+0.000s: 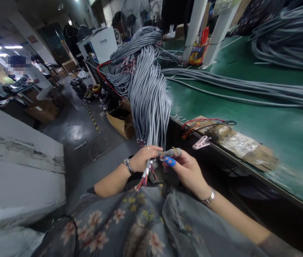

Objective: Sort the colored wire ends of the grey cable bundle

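My left hand (pixel 144 159) is closed round the lower ends of several grey cables. Below it, stripped ends (pixel 144 179) fan out in red, orange and purple wires, with white sections above them. My right hand (pixel 187 171) pinches at the thin wire ends (pixel 165 168) of a cable close by; fingertips partly hide the exact grip. Blue covering wraps its thumb, and a grey cover with a yellow band sits on a finger. From the bench edge, a thick bundle of grey cables (pixel 150 96) hangs down toward both hands.
The green bench (pixel 258 117) on the right bears long grey cables (pixel 237 87), a coil (pixel 282 35) and a taped cardboard piece (pixel 244 144). A pink clip (pixel 202 142) sits at its edge. An open carton (pixel 123 123) stands on the floor; a person (pixel 20 71) is far left.
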`<state>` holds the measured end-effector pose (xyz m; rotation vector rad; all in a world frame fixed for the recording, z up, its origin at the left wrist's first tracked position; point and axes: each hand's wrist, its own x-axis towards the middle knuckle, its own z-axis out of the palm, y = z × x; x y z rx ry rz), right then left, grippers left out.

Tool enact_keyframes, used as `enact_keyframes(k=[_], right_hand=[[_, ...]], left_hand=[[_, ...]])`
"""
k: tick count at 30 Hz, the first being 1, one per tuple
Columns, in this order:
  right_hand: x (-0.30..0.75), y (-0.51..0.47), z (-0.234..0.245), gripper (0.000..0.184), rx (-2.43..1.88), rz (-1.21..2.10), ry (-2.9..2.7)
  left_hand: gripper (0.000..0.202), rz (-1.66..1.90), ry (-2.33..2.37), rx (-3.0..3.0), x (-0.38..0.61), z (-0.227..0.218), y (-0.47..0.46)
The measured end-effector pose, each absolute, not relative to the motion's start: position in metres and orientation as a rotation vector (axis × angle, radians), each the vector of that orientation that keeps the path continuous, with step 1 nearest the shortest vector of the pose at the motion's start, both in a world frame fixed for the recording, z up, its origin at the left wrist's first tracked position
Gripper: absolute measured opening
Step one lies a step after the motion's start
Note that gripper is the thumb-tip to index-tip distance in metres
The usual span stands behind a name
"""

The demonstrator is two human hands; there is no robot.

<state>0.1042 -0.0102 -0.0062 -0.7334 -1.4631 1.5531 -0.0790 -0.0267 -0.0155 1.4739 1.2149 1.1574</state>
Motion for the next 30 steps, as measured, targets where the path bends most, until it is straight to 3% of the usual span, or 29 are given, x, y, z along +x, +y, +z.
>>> enact_keyframes(k=[4, 7, 10, 18, 30], right_hand=[[0.094, 0.007, -0.030, 0.037, -0.774, 1.364, -1.675], [0.086, 0.018, -0.064, 0.025, -0.839, 0.971, -2.239], [0.070, 0.022, -0.092, 0.048, -0.872, 0.647, -2.930], [0.051, 0.027, -0.113, 0.034, -1.051, 0.471, -3.143], [0.063, 0.006, -0.095, 0.035, -0.649, 0.552, -3.008]], left_hand=[[0.036, 1.196, 1.255, 1.619, -0.091, -0.013, -0.034], [0.047, 1.299, 1.329, 1.569, -0.105, -0.013, -0.043], [0.049, 1.395, 1.333, 1.513, -0.111, -0.015, -0.045], [0.052, 1.314, 1.277, 1.393, -0.114, -0.016, -0.040], [0.042, 1.272, 1.270, 1.348, -0.108, -0.012, -0.032]])
